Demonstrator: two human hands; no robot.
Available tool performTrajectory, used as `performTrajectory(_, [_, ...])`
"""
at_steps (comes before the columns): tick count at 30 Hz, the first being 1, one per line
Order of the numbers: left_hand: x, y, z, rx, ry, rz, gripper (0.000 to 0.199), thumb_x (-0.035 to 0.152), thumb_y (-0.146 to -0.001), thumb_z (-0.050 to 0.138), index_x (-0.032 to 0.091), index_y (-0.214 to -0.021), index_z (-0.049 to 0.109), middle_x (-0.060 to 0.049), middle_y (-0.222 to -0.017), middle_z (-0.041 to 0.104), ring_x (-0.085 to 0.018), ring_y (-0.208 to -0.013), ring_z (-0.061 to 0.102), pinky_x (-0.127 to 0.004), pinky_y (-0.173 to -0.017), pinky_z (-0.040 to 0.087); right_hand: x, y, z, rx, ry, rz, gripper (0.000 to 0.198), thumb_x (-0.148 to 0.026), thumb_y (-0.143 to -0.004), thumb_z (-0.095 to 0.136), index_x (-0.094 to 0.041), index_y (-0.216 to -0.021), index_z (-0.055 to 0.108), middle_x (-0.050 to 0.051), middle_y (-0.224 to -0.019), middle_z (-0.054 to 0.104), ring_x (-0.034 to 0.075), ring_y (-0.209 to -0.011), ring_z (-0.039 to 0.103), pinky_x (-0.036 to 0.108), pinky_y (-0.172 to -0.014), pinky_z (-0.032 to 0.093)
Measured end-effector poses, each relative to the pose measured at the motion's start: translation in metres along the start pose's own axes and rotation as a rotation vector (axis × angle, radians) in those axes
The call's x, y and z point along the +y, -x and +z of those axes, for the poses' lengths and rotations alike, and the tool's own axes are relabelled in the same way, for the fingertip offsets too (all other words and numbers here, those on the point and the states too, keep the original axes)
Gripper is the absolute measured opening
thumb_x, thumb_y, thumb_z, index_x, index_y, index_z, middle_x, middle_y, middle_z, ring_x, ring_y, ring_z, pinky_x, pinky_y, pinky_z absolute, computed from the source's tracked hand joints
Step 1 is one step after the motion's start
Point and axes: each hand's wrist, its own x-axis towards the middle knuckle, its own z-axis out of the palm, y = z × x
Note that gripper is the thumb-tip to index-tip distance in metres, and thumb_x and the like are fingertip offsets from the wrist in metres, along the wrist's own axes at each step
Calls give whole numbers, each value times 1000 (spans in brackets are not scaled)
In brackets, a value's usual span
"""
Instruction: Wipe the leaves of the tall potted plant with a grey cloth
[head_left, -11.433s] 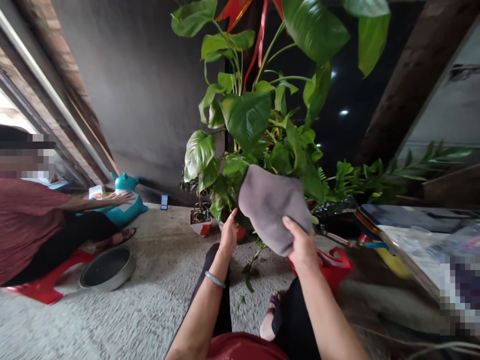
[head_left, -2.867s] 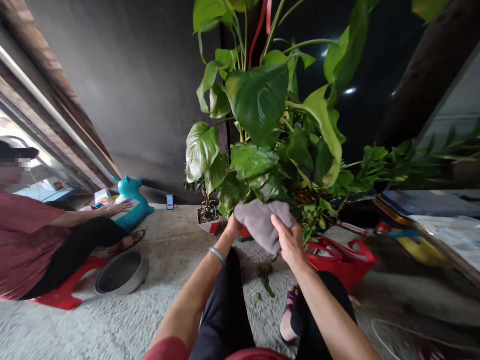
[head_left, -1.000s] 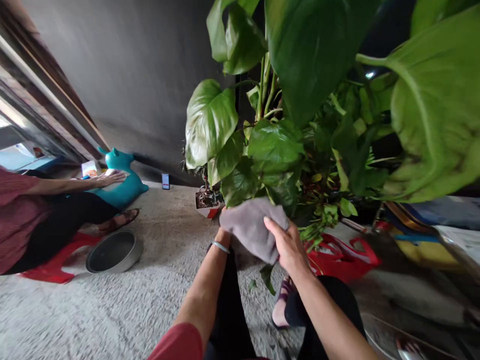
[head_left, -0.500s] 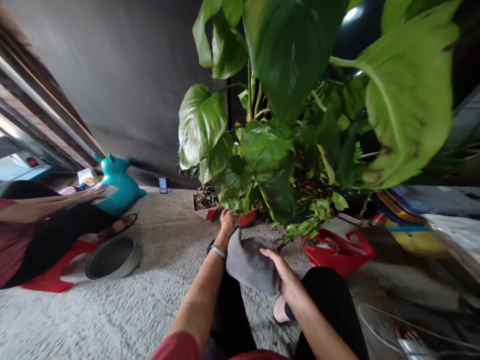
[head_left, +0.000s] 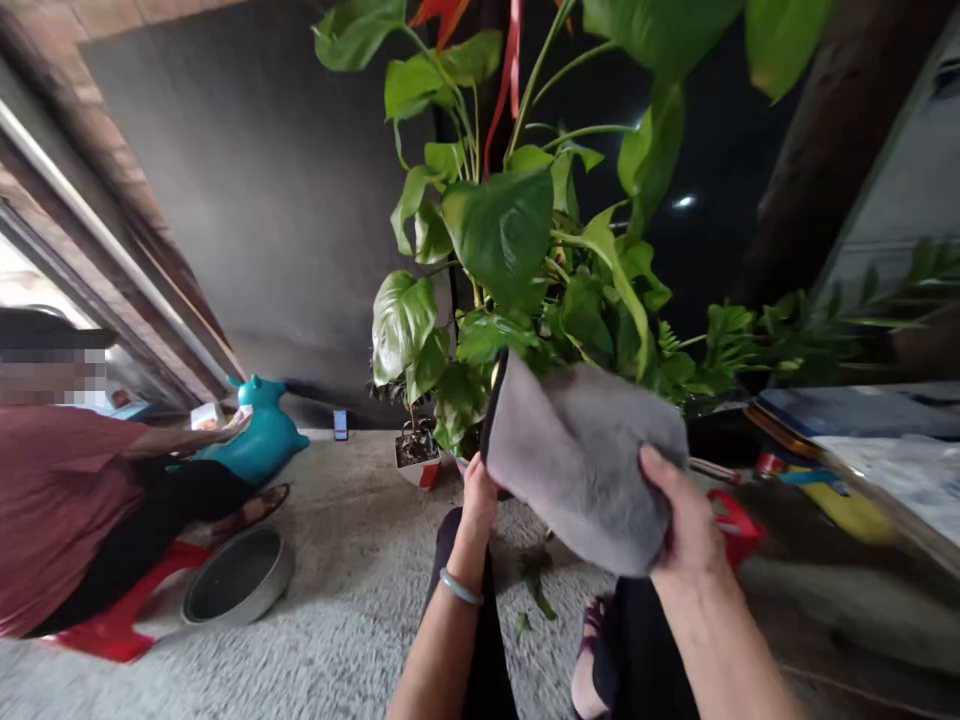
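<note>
A grey cloth [head_left: 592,465] with a dark edge is spread between my two hands, in front of a large leafy plant [head_left: 499,235]. At its left corner, my left hand [head_left: 480,495], with a pale bangle on the wrist, is closed on the edge. The right side of the cloth is gripped by my right hand [head_left: 686,520], thumb on top. Behind the cloth, the lower leaves and part of the plant's base are hidden. A small square pot [head_left: 417,460] with dark soil stands just beyond my left hand.
At left, another person [head_left: 75,500] sits on a red stool [head_left: 112,615] beside a turquoise animal toy [head_left: 259,435]. A metal basin [head_left: 240,580] is on the floor. A phone [head_left: 340,425] leans against the wall. To the right are a red bag [head_left: 739,525] and a table [head_left: 885,440].
The cloth has risen and spread out toward the right, with my right hand moving up and right. My left hand now pinches its edge. The camera view has tilted up.
</note>
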Motion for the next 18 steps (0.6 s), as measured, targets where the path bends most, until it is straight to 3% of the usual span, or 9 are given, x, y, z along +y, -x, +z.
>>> performTrajectory(2, [19, 3, 19, -41, 42, 88, 26, 43, -72, 83, 20, -80, 74, -9, -107, 80, -29, -119, 71, -36, -95, 57, -17, -15, 33, 12, -24, -228, 55, -51, -60, 91, -21, -105, 79, 8, -105, 84, 36, -121, 73, 52, -108, 57])
performTrajectory(3, [30, 3, 28, -51, 56, 135, 27, 44, -72, 82, 20, -82, 75, -10, -118, 79, -30, -126, 68, -37, -97, 56, -19, -22, 44, 25, -23, -275, 54, -50, -61, 90, -22, -106, 79, 8, -108, 84, 35, -122, 73, 51, -108, 57])
performTrajectory(5, [54, 0, 42, -46, 52, 219, 27, 45, -77, 78, 22, -90, 79, -10, -134, 75, -30, -137, 62, -38, -103, 52, -12, -34, 50, 62, -6, -216, 50, -45, -58, 90, -22, -101, 79, 7, -108, 84, 35, -123, 73, 50, -107, 58])
performTrajectory(7, [78, -7, 52, -39, 11, 285, 27, 45, -83, 73, 24, -98, 82, -9, -144, 71, -29, -143, 57, -39, -109, 48, 7, -34, 32, 92, 35, -32, 45, -42, -54, 91, -24, -93, 80, 7, -106, 85, 37, -122, 73, 50, -108, 58])
performTrajectory(10, [108, -20, 62, -70, -47, 327, 28, 43, -86, 69, 25, -103, 83, -8, -145, 70, -28, -146, 54, -39, -113, 45, 38, -16, -20, 106, 109, 188, 43, -45, -50, 92, -25, -88, 81, 7, -106, 85, 38, -123, 73, 49, -111, 56])
performTrajectory(14, [133, -31, 81, -198, -105, 278, 26, 37, -84, 72, 22, -102, 84, -9, -134, 76, -31, -140, 59, -39, -108, 48, 60, 13, -81, 133, 161, 264, 52, -49, -45, 93, -24, -89, 81, 7, -99, 86, 40, -123, 73, 51, -111, 55])
performTrajectory(18, [154, -30, 93, -229, -132, 216, 25, 34, -82, 78, 20, -102, 83, -11, -128, 78, -32, -131, 65, -38, -99, 55, 59, 18, -102, 154, 182, 288, 59, -53, -46, 94, -21, -94, 81, 11, -96, 85, 42, -118, 75, 51, -105, 58])
